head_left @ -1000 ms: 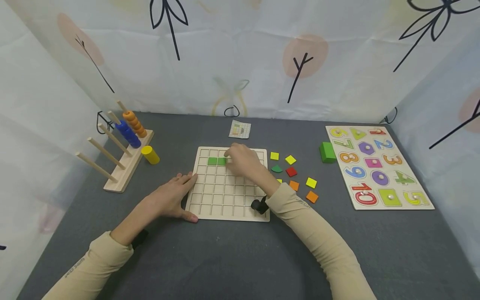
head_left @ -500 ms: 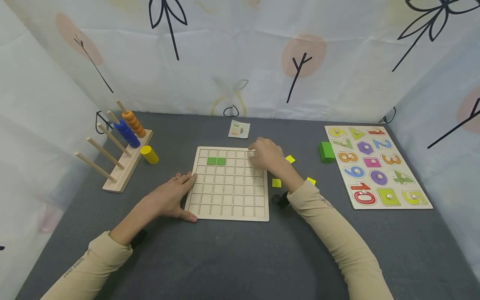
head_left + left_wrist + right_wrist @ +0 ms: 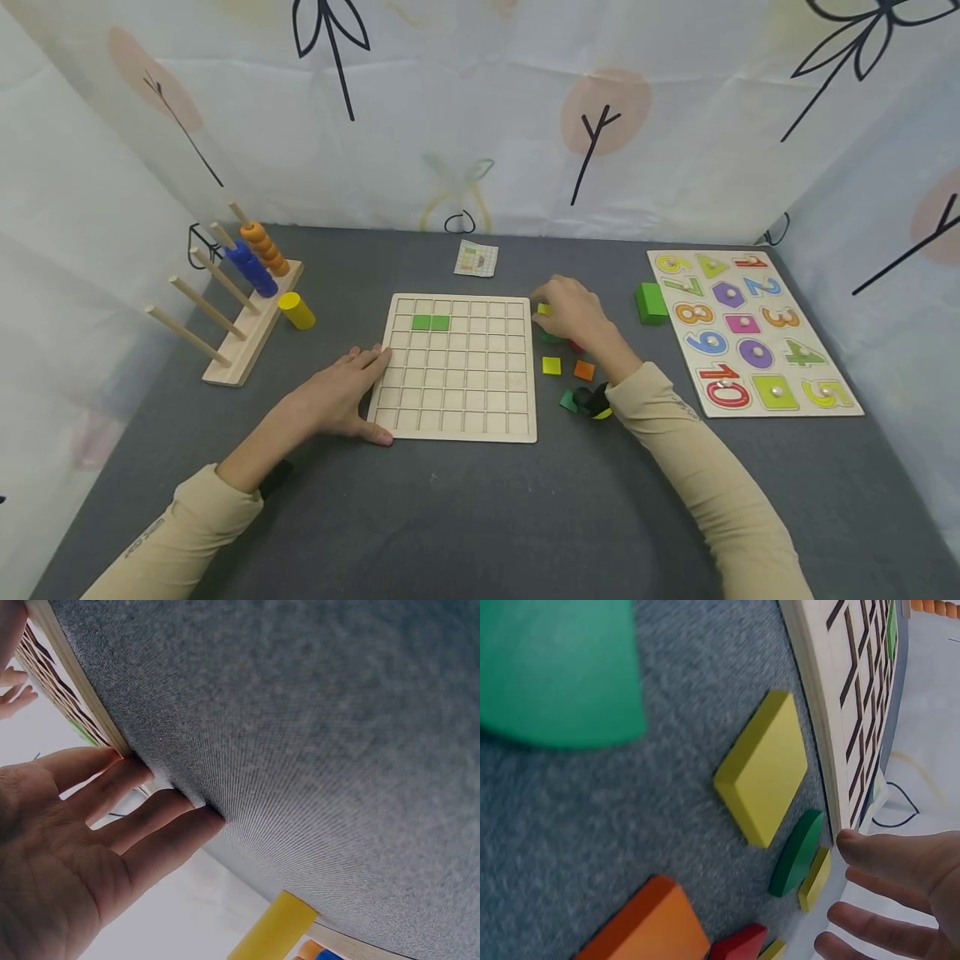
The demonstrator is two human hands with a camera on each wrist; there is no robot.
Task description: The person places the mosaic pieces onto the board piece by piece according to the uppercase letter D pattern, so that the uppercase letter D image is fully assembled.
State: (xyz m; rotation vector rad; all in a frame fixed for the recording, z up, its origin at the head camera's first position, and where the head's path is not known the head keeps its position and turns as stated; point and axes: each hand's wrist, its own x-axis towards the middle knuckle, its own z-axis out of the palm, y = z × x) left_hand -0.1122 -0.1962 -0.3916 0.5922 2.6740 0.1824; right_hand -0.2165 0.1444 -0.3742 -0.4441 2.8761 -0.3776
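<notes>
A wooden grid board (image 3: 472,375) lies on the grey table, with two green squares (image 3: 431,322) side by side in its upper left cells. My left hand (image 3: 341,396) rests at the board's left edge, fingers extended; the left wrist view shows its fingertips touching the edge and the table. Just off the upper right corner, my right hand (image 3: 576,312) hovers by a yellow square tile (image 3: 543,309). In the right wrist view its thumb and fingers are apart and hold nothing. Near it lie a green rounded piece (image 3: 796,853) and a red tile (image 3: 739,943), partly hidden in the head view.
Loose yellow (image 3: 551,366), orange (image 3: 584,371) and green (image 3: 569,401) pieces lie right of the board. Behind it is a small printed card (image 3: 476,258). A peg stand (image 3: 255,325) and yellow cylinder (image 3: 297,310) stand left; a green block (image 3: 651,303) and number puzzle (image 3: 750,333) right.
My right hand has moved right from over the two green squares, across the board's top, to the loose pieces beside it. My left hand stays at the left edge.
</notes>
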